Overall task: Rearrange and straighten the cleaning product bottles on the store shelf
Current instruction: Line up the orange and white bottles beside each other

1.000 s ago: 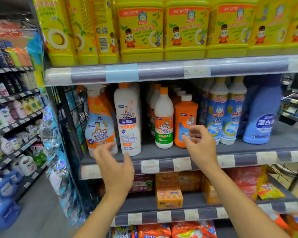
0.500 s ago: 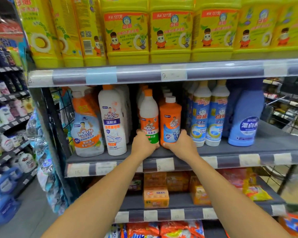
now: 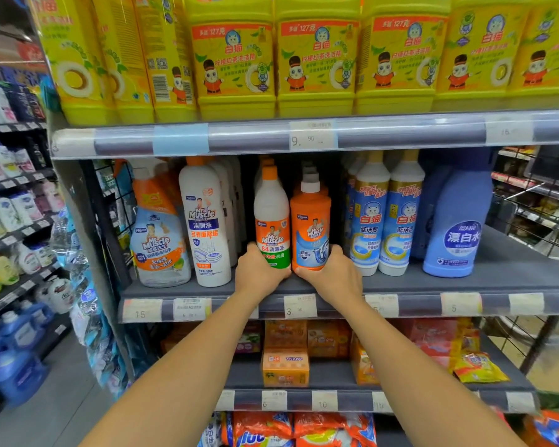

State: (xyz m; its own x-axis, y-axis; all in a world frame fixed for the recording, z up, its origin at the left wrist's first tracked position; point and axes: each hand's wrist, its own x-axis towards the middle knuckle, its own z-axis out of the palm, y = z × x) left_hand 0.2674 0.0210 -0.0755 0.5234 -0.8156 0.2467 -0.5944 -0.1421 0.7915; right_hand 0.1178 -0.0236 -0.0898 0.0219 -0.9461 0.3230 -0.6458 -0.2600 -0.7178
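Observation:
On the middle shelf (image 3: 513,282) a white disinfectant bottle (image 3: 270,214) with an orange cap stands upright beside an orange drain-cleaner bottle (image 3: 310,221) with a white cap. My left hand (image 3: 259,272) grips the base of the white bottle. My right hand (image 3: 333,275) grips the base of the orange one. The two bottles touch side by side, with more of each kind lined up behind them. To their left stand a tall white toilet-cleaner bottle (image 3: 205,227) and a spray bottle (image 3: 157,233).
Two blue-label white bottles (image 3: 386,221) and a large blue bleach bottle (image 3: 455,230) stand to the right. Yellow detergent jugs (image 3: 317,66) fill the shelf above. Orange soap boxes (image 3: 285,366) sit on the shelf below. A wire side panel (image 3: 110,201) bounds the left end.
Both hands reached from in front of the shelf edge to the bottle bases and closed on them. The view has moved closer; the hands keep their grip.

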